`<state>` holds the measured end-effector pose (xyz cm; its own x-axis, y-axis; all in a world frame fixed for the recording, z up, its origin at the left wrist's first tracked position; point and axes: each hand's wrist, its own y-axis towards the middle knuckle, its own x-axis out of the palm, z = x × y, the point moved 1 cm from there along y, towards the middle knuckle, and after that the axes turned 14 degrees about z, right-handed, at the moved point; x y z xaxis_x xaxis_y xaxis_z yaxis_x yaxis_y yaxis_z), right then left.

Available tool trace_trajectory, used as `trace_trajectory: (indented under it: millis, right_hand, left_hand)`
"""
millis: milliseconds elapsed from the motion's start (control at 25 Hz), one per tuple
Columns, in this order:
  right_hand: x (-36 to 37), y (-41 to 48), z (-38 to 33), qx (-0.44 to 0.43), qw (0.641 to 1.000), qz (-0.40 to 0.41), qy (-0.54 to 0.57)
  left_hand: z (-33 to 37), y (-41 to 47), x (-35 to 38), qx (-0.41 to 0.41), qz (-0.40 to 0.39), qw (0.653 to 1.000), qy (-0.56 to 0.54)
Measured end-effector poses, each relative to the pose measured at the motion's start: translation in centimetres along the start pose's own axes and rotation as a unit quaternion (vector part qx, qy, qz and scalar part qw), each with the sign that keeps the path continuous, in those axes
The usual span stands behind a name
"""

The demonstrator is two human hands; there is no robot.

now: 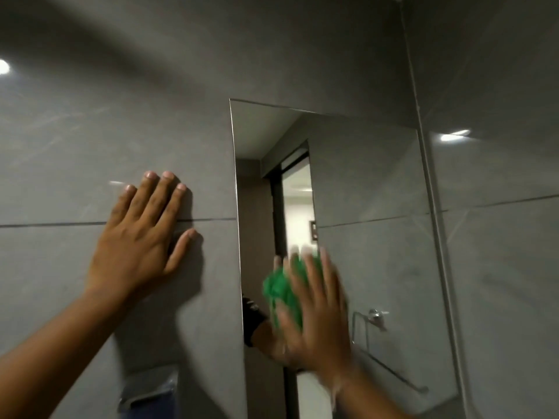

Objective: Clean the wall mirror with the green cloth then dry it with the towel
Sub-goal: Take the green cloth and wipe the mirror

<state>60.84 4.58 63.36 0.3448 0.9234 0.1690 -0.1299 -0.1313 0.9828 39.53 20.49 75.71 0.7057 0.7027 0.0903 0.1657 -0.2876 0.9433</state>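
A: What's around the mirror [363, 182]?

B: Grey tiled wall [90, 131] all round. A towel bar [375, 317] shows reflected at its 5 o'clock, an open doorway [298, 204] near its left edge.

A: And the hands?

B: Left hand [142, 234] lies flat on the wall, fingers spread, at the mirror's 9 o'clock. Right hand [314, 309], blurred, presses the bunched cloth [282, 290] against the lower glass; cloth sits at its 10 o'clock.
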Motion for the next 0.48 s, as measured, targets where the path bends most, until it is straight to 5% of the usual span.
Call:
trace_trajectory:
  millis: [200, 320, 480]
  right_hand:
    - [-0.5, -14.9, -3.6, -0.045, 0.984, -0.009, -0.172]
    - [-0.5, -11.5, -4.0, -0.067, 0.993, -0.034, -0.089]
    - [2.9, 4.6, -6.2, -0.047, 0.996, -0.048, 0.057]
  left_hand:
    - [0.1, 0.3, 0.0, -0.006, -0.025, 1.0, -0.008]
    - [-0.2, 0.4, 0.4, -0.004, -0.02, 1.0, -0.005]
    - [-0.3, 0.2, 1.0, -0.002, 0.02, 1.0, -0.024]
